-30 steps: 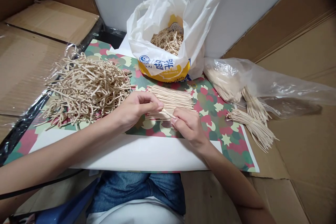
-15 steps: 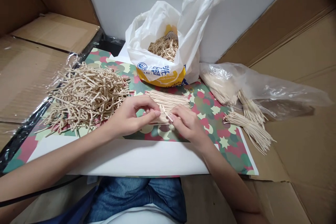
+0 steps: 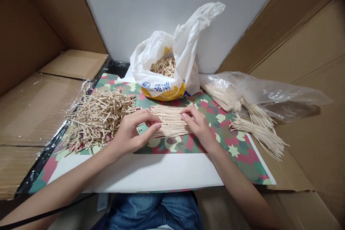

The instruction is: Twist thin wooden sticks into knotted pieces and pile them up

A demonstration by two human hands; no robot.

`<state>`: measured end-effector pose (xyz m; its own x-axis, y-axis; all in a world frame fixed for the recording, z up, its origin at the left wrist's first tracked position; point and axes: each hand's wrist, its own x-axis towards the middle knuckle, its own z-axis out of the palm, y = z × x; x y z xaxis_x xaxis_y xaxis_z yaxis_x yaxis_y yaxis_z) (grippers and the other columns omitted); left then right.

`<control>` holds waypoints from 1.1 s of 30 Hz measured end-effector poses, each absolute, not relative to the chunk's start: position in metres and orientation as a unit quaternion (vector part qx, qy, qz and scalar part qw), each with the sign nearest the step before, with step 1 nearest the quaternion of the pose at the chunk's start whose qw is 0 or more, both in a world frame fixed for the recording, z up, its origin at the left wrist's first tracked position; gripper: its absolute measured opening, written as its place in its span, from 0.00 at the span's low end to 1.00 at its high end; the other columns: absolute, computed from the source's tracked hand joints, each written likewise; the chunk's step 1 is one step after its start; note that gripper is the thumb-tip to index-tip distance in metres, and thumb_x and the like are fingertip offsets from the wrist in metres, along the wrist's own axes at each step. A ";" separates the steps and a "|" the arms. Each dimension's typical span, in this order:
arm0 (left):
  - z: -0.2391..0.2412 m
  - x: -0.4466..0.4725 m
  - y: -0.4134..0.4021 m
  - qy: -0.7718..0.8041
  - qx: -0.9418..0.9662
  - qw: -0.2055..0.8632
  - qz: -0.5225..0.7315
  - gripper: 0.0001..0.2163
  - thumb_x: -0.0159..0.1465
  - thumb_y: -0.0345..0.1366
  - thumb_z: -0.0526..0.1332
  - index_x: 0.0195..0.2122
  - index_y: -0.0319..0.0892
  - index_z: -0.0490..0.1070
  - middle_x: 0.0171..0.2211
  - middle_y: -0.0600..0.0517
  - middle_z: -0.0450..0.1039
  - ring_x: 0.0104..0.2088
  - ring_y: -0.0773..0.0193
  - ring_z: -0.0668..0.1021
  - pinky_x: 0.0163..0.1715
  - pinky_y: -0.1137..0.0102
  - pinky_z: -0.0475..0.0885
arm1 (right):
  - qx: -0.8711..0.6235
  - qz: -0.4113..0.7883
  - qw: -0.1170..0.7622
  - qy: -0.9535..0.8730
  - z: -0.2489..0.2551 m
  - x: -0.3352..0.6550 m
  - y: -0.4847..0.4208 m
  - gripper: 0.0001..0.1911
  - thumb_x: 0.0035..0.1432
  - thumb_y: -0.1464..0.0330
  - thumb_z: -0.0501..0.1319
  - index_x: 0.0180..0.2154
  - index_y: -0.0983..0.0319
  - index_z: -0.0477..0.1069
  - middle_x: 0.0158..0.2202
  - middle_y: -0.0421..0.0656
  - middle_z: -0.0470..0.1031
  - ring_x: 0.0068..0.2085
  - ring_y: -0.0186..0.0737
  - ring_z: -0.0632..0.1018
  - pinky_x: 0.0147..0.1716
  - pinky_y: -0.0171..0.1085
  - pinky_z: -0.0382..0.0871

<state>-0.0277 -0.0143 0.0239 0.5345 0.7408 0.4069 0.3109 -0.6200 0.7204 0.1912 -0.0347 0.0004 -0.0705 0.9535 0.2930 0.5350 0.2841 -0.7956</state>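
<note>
Right hand [image 3: 198, 124] moved onto stick row [image 3: 172, 124], grip released; left hand [image 3: 134, 133] pinching beside.

In front of you lies a board covered with a camouflage-patterned sheet [image 3: 229, 140] of green, red and cream, with a plain white strip along its near edge. It rests on flattened brown cardboard [image 3: 309, 122] that spreads to both sides. On the sheet's left sits a loose, tangled heap of pale sticks [image 3: 99, 118]. At its middle lies a tidy row of straight sticks [image 3: 169, 120], laid side by side. At the far edge stands a white and yellow plastic bag [image 3: 167, 75], open, with more sticks inside. To your right, a clear plastic bag [image 3: 264, 91] lies partly on the cardboard, and bundled sticks [image 3: 258, 133] fan out from it across the sheet's right edge.
</note>
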 end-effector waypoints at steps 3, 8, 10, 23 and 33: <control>0.034 -0.046 -0.019 0.349 0.816 0.266 0.375 0.02 0.58 0.30 0.59 0.31 0.42 0.69 0.27 0.52 0.69 0.28 0.67 0.69 0.30 0.70 0.65 | -0.548 0.254 0.403 -0.688 -0.002 0.194 -0.032 0.07 0.60 0.67 0.50 0.33 0.60 0.65 0.31 0.39 0.67 0.34 0.35 0.71 0.33 0.35 0.61; 0.057 -0.106 -0.012 0.436 0.776 0.152 0.429 0.05 0.56 0.32 0.61 0.35 0.46 0.69 0.32 0.57 0.69 0.32 0.66 0.70 0.32 0.69 0.63 | -0.556 0.214 0.358 -0.719 -0.003 0.205 -0.025 0.05 0.59 0.69 0.51 0.32 0.60 0.64 0.31 0.40 0.68 0.35 0.37 0.69 0.35 0.35 0.60; 0.065 -0.129 -0.005 0.507 0.767 0.081 0.385 0.08 0.56 0.39 0.60 0.37 0.45 0.70 0.32 0.58 0.68 0.33 0.65 0.69 0.33 0.68 0.61 | -0.554 0.186 0.329 -0.742 -0.004 0.209 -0.021 0.04 0.58 0.70 0.51 0.32 0.61 0.63 0.31 0.40 0.68 0.36 0.38 0.69 0.37 0.37 0.60; 0.010 -0.010 0.029 0.331 0.934 -0.011 0.133 0.09 0.60 0.29 0.49 0.28 0.37 0.68 0.28 0.45 0.65 0.31 0.60 0.67 0.29 0.67 0.61 | -0.532 0.052 0.284 -0.796 -0.012 0.200 -0.002 0.04 0.56 0.73 0.50 0.32 0.62 0.62 0.32 0.44 0.67 0.36 0.41 0.67 0.38 0.39 0.59; -0.011 -0.012 0.042 0.355 0.910 0.120 0.176 0.07 0.57 0.30 0.52 0.30 0.37 0.70 0.27 0.48 0.65 0.28 0.64 0.68 0.28 0.71 0.62 | -0.516 0.035 0.283 -0.808 -0.015 0.201 -0.006 0.06 0.55 0.75 0.49 0.29 0.61 0.62 0.29 0.43 0.68 0.33 0.41 0.66 0.35 0.39 0.58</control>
<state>-0.0121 0.0422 -0.0109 0.6863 0.6883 0.2349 0.6044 -0.7194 0.3424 0.2010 -0.0056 -0.0146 -0.3076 0.8537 0.4201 0.8140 0.4648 -0.3485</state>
